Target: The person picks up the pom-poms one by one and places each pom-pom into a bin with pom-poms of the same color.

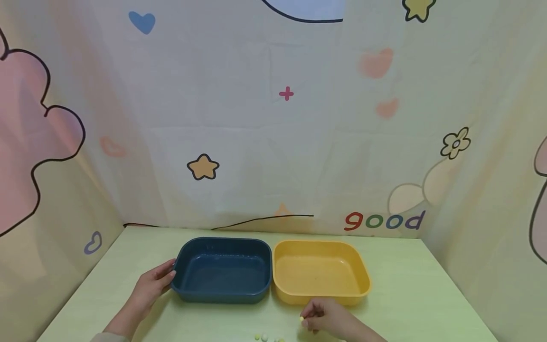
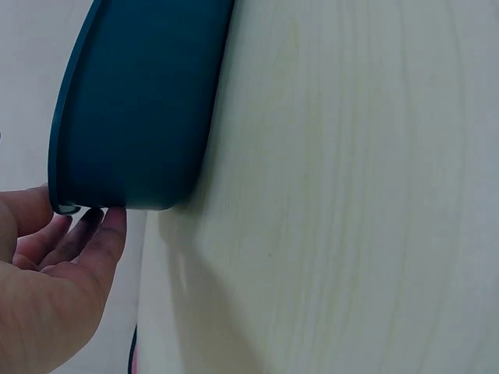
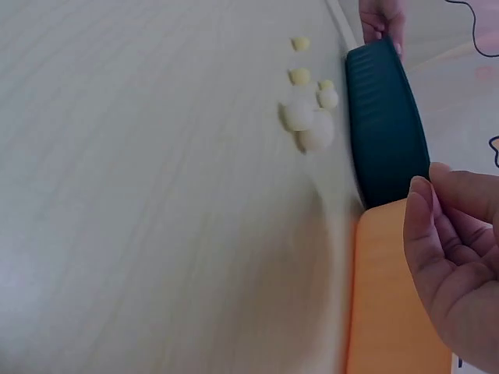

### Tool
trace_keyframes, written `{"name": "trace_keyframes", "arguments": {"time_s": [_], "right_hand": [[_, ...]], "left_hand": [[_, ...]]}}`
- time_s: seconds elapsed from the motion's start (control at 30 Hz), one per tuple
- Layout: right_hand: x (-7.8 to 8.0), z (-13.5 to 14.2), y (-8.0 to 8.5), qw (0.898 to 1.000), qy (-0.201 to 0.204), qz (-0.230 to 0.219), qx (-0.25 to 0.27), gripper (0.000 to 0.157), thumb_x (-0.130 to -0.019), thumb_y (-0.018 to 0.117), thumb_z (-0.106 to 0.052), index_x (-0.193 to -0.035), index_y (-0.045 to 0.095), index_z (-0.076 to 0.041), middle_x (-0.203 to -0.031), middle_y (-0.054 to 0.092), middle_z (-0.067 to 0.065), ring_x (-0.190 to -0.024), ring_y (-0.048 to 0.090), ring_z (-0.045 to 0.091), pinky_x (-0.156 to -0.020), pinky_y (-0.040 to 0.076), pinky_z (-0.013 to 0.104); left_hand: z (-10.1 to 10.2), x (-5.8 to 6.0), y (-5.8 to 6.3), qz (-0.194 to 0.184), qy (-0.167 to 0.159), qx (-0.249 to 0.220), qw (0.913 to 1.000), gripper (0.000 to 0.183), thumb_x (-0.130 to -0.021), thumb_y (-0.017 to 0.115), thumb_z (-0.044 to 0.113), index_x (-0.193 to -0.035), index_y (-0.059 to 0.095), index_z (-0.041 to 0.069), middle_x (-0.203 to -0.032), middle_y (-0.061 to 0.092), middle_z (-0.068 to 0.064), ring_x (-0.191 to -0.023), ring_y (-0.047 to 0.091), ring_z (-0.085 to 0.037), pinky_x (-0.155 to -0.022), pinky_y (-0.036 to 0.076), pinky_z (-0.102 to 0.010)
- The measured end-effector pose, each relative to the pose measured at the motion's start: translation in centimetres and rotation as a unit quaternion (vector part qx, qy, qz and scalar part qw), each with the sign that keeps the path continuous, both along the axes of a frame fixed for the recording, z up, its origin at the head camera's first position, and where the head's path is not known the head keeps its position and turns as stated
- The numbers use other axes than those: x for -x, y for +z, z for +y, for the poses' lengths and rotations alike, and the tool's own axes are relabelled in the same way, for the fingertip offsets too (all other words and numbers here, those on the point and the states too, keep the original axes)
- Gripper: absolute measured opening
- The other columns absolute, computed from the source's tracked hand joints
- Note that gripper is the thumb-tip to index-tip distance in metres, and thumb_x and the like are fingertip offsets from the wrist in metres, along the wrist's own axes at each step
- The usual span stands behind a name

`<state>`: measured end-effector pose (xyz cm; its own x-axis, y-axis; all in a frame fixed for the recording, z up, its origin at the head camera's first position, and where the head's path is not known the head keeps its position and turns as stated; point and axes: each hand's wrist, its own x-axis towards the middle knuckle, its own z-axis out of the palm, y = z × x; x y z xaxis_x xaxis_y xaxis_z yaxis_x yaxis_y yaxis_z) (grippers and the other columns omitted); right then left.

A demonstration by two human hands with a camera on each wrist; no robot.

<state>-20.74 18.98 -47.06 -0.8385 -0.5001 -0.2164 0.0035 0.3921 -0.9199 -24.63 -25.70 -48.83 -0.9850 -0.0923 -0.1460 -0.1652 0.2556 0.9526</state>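
Observation:
My left hand (image 1: 154, 284) holds the left end of a dark blue tray (image 1: 224, 297), thumb at the rim and fingers against the outer wall. In the left wrist view, the fingertips (image 2: 115, 218) meet the tray just under its lip. My right hand (image 1: 326, 316) is in front of a yellow tray (image 1: 320, 292), pinching a small yellow ball (image 1: 301, 319) between thumb and finger. The right wrist view shows the thumb and fingers bent together, with the ball hidden behind them. Several small pale balls (image 3: 316, 131), white and yellow, lie on the table.
The two trays stand side by side on the pale wood-grain table (image 1: 427, 294), their near ends touching or almost so. A patterned curtain (image 1: 256, 118) hangs behind the table and along both sides.

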Motion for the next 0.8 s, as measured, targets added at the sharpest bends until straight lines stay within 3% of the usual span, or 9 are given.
{"name": "trace_keyframes", "arguments": {"time_s": [0.2,0.47,0.8], "right_hand": [[0.6,0.4,1.1,1.0,-0.011,0.011,0.02,0.022,-0.094,0.072,-0.006,-0.103,0.065,0.013,-0.085,0.07,-0.001,-0.076,0.065,0.011,-0.069,0.063,0.023],[2.0,0.8,4.1,0.999,-0.013,0.038,0.006,0.021,-0.095,0.072,-0.009,-0.103,0.066,0.009,-0.09,0.072,0.008,-0.079,0.065,0.012,-0.073,0.064,0.024],[3.8,1.6,7.6,0.999,-0.005,0.037,0.001,0.027,-0.097,0.071,-0.015,-0.109,0.063,0.008,-0.09,0.069,0.0,-0.084,0.065,0.015,-0.08,0.063,0.025]], "left_hand": [[0.0,-0.1,0.0,0.001,-0.002,0.002,1.0,0.052,-0.108,0.05,0.01,-0.154,0.035,-0.009,-0.157,0.038,-0.032,-0.121,0.064,-0.011,-0.099,0.062,-0.031],[-0.1,0.0,0.0,-0.005,0.004,0.002,1.0,0.052,-0.108,0.05,0.011,-0.154,0.035,-0.008,-0.158,0.038,-0.032,-0.123,0.065,-0.015,-0.099,0.062,-0.033],[-0.1,0.0,0.1,-0.007,-0.001,-0.006,1.0,0.053,-0.108,0.05,0.012,-0.155,0.034,-0.008,-0.159,0.036,-0.032,-0.125,0.064,-0.015,-0.098,0.062,-0.03]]}}
